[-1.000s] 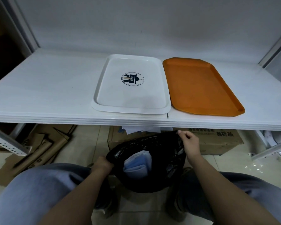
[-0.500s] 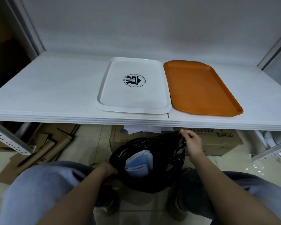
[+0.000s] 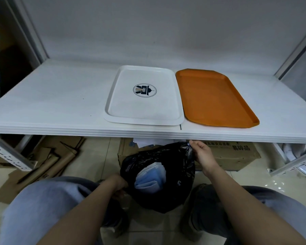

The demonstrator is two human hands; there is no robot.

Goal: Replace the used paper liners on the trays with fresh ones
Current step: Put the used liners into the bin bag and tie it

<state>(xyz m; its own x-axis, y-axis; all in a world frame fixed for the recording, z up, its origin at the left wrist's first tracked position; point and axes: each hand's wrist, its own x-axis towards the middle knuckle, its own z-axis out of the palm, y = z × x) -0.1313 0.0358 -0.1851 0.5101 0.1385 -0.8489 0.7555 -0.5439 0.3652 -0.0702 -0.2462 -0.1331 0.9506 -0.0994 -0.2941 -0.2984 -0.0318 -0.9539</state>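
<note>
The right hand (image 3: 202, 154) pinches the far rim of a black rubbish bag (image 3: 166, 195), thumb and fingers closed on the gathered plastic. The left hand (image 3: 117, 183) is at the near-left rim and seems to grip it, though its fingers are hidden behind the plastic, so I cannot tell how far they are closed. Between them the bag hangs with its mouth agape, low between the person's knees, and the used paper liners (image 3: 149, 177), folded blue and white, sit inside.

On the white shelf (image 3: 51, 103) above, the white tray (image 3: 143, 106) and the orange tray (image 3: 214, 99) lie side by side, both bare. The disposal step looks finished. The next move calls for letting go of the bag and fetching fresh liners; white sheets (image 3: 145, 142) peek out on the cardboard box (image 3: 233, 152) beneath the shelf.
</note>
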